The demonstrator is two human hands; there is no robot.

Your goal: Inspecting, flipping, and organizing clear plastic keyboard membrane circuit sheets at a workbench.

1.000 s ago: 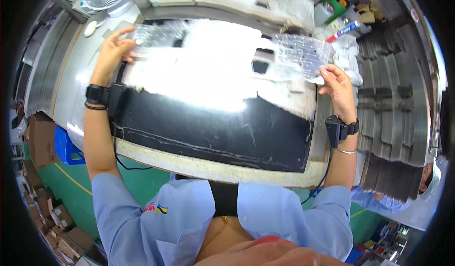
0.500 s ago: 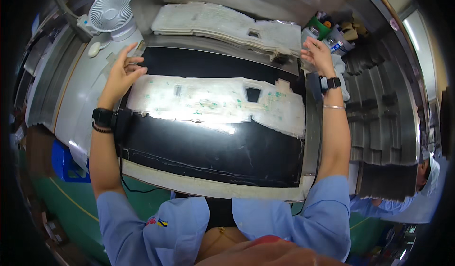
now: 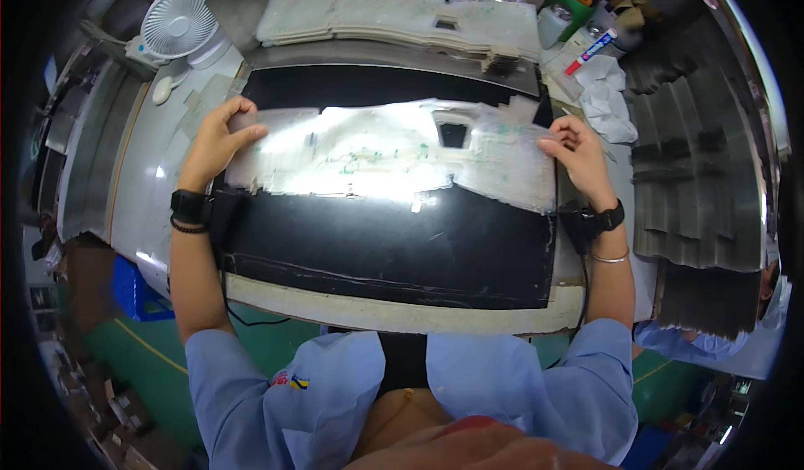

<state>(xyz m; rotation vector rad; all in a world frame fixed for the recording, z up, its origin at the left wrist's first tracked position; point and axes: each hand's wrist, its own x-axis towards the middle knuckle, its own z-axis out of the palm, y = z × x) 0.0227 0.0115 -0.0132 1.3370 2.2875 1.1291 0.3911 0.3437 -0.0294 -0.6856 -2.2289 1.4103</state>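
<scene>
Head view, left hand (image 3: 216,139), right hand (image 3: 578,156), gripping glare-washed sheet (image 3: 394,156)

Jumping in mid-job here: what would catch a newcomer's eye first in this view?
First, the bright, glare-lit translucent sheet spread across the far half of the glossy black panel, with the left hand and the right hand gripping its two ends. Next, the white desk fan at the far left and the stack of dark grey ribbed pads along the right.

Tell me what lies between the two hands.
In the head view, the pale sheet spans from the left hand to the right hand, lying on the black panel.
</scene>
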